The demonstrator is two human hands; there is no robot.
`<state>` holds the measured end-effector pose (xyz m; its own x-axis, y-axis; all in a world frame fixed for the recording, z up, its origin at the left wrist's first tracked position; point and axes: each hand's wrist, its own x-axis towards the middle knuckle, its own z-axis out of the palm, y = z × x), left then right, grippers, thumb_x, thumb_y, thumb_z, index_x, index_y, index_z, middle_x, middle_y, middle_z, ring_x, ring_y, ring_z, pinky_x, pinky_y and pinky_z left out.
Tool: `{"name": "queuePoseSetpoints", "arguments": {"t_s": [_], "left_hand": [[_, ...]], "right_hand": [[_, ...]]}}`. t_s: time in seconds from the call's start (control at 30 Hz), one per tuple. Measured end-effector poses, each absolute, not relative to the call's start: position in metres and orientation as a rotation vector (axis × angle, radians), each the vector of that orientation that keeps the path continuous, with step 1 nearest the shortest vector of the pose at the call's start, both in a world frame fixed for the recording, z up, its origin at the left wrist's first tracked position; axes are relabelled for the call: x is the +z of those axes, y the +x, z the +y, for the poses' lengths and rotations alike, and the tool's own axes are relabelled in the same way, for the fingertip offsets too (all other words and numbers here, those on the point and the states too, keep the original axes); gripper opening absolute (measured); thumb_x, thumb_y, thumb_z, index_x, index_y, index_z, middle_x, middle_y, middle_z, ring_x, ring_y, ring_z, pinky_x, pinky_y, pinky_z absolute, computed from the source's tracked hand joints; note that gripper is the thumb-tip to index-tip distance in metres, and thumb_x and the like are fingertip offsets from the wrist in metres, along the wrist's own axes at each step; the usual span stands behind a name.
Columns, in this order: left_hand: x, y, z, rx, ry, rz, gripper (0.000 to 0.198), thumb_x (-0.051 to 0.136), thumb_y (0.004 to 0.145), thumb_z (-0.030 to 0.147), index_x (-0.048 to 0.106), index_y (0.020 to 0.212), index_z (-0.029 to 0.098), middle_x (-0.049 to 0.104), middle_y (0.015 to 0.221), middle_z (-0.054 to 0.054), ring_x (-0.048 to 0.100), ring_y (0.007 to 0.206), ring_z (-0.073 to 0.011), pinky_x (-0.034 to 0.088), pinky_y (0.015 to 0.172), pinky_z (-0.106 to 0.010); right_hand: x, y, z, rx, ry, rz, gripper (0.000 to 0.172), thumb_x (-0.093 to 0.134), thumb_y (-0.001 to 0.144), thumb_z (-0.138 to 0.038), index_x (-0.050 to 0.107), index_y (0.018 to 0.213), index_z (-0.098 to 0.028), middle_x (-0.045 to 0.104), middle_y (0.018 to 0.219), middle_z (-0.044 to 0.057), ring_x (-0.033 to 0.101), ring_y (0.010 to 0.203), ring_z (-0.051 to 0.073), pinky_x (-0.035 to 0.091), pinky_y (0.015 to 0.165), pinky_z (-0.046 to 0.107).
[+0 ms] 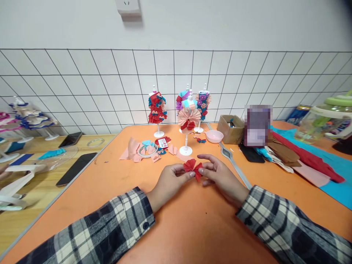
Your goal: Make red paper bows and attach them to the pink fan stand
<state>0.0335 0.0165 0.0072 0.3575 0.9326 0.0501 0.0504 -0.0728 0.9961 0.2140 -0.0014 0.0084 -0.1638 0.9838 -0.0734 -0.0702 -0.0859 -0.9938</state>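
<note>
My left hand (169, 181) and my right hand (218, 176) meet over the middle of the orange table (115, 205). Between them they pinch a small red pleated paper bow (193, 168), the left on its left wing and the right on its right wing. The bow is held just above the table. Right behind it stands a small white mannequin stand (186, 146) wearing a pink fan-shaped paper skirt with a red bow (188, 119).
Three more dressed paper mannequins (157, 108) stand at the back by the tiled wall. Paper scraps and a tape ring (147, 149) lie to the left; a pink dish (214, 136), a cardboard box (230, 128) and coloured sheets (308, 161) to the right. Phones (77, 168) lie on the wooden desk at left.
</note>
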Motion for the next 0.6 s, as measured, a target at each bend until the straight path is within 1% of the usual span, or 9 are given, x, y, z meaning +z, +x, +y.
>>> {"name": "queuePoseSetpoints", "arguments": {"t_s": [0.1, 0.17, 0.3, 0.37, 0.43, 0.47, 0.53, 0.6], "left_hand": [[0.008, 0.031, 0.018, 0.941, 1.652, 0.982, 0.029, 0.069, 0.077, 0.039, 0.073, 0.091, 0.014, 0.075, 0.091, -0.007, 0.066, 0.084, -0.022, 0.048, 0.074, -0.029], [0.008, 0.028, 0.021, 0.958, 1.731, 1.034, 0.031, 0.068, 0.078, 0.042, 0.074, 0.091, 0.015, 0.074, 0.092, -0.008, 0.066, 0.086, -0.0231, 0.048, 0.076, -0.03], [0.009, 0.021, 0.029, 0.967, 1.663, 0.98, 0.035, 0.065, 0.079, 0.045, 0.072, 0.093, 0.014, 0.074, 0.093, -0.009, 0.065, 0.088, -0.0229, 0.048, 0.08, -0.031], [0.008, 0.02, 0.03, 0.883, 1.584, 0.886, 0.036, 0.068, 0.076, 0.045, 0.07, 0.094, 0.013, 0.073, 0.089, -0.008, 0.065, 0.082, -0.0214, 0.049, 0.078, -0.031], [0.007, 0.023, 0.028, 0.808, 1.519, 0.849, 0.037, 0.075, 0.069, 0.04, 0.069, 0.093, 0.013, 0.073, 0.089, -0.008, 0.065, 0.079, -0.0205, 0.049, 0.077, -0.031], [0.006, 0.024, 0.026, 0.799, 1.493, 0.846, 0.037, 0.078, 0.066, 0.037, 0.069, 0.092, 0.013, 0.072, 0.09, -0.008, 0.065, 0.08, -0.0205, 0.048, 0.077, -0.031], [0.005, 0.027, 0.024, 0.829, 1.457, 0.857, 0.037, 0.08, 0.064, 0.032, 0.068, 0.095, 0.014, 0.071, 0.095, -0.007, 0.064, 0.085, -0.0205, 0.047, 0.079, -0.03], [0.005, 0.029, 0.024, 0.874, 1.462, 0.899, 0.043, 0.079, 0.065, 0.03, 0.066, 0.103, 0.016, 0.071, 0.094, -0.005, 0.063, 0.082, -0.0186, 0.046, 0.074, -0.028]], "right_hand": [[0.009, 0.217, 0.002, 1.312, -1.141, -1.282, 0.051, 0.069, 0.074, -0.036, 0.047, 0.117, -0.021, 0.061, 0.079, 0.0, 0.057, 0.069, 0.013, 0.049, 0.056, 0.025], [0.011, 0.219, 0.003, 1.24, -1.148, -1.341, 0.049, 0.068, 0.075, -0.036, 0.046, 0.117, -0.02, 0.06, 0.077, -0.001, 0.056, 0.065, 0.013, 0.048, 0.056, 0.026], [0.011, 0.219, 0.002, 1.221, -1.131, -1.473, 0.047, 0.063, 0.078, -0.032, 0.044, 0.119, -0.02, 0.061, 0.075, -0.002, 0.056, 0.06, 0.012, 0.047, 0.058, 0.028], [0.008, 0.218, 0.001, 1.201, -1.132, -1.57, 0.045, 0.062, 0.079, -0.029, 0.044, 0.12, -0.021, 0.061, 0.075, -0.002, 0.057, 0.062, 0.012, 0.047, 0.063, 0.029], [0.006, 0.218, 0.001, 1.152, -1.14, -1.646, 0.045, 0.061, 0.079, -0.026, 0.045, 0.121, -0.021, 0.061, 0.076, -0.002, 0.057, 0.065, 0.012, 0.048, 0.067, 0.03], [0.006, 0.218, 0.001, 1.136, -1.139, -1.654, 0.045, 0.061, 0.079, -0.026, 0.046, 0.121, -0.021, 0.061, 0.079, -0.001, 0.058, 0.067, 0.012, 0.049, 0.067, 0.03], [0.006, 0.218, 0.0, 1.161, -1.122, -1.598, 0.047, 0.061, 0.08, -0.03, 0.044, 0.124, -0.022, 0.061, 0.09, 0.003, 0.059, 0.072, 0.014, 0.05, 0.062, 0.028], [0.006, 0.217, -0.001, 1.264, -1.097, -1.52, 0.052, 0.061, 0.08, -0.037, 0.041, 0.127, -0.024, 0.058, 0.101, 0.006, 0.059, 0.08, 0.016, 0.051, 0.056, 0.027]]}}
